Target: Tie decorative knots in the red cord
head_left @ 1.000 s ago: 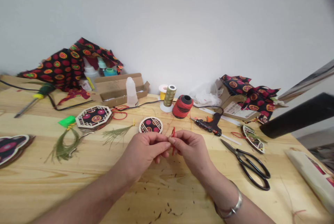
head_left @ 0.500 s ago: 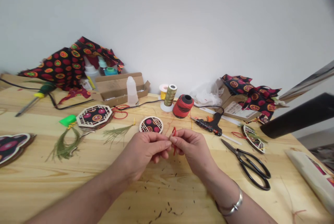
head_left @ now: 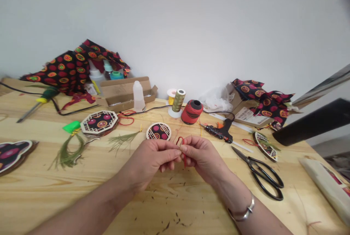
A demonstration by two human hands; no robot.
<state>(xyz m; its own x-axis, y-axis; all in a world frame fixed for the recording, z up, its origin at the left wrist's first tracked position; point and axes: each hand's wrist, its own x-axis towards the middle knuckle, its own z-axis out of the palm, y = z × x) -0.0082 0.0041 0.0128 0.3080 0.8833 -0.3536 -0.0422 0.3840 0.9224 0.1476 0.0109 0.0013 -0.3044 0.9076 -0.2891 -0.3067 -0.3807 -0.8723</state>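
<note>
Both hands meet fingertip to fingertip over the middle of the table. Between thumb and fingers, my right hand (head_left: 201, 154) pinches a red cord (head_left: 179, 139), which makes a small loop above the fingertips and hangs down below them. My left hand (head_left: 161, 154) is closed in a pinch at the same spot, its thumb and forefinger on the cord. How the cord runs inside the fingers is hidden. Just beyond the hands lies a round fabric-covered piece with a pale lattice rim (head_left: 158, 131).
Black scissors (head_left: 258, 173) and a glue gun (head_left: 220, 131) lie at the right. Behind stand a red thread spool (head_left: 192, 112), an olive thread cone (head_left: 178, 100) and a white bottle (head_left: 139, 96). An octagonal piece (head_left: 100, 123) and a green tassel (head_left: 68, 151) lie left.
The red cord's upper part has opened into a wider loop, leaning left above the fingertips. The hands have barely moved.
</note>
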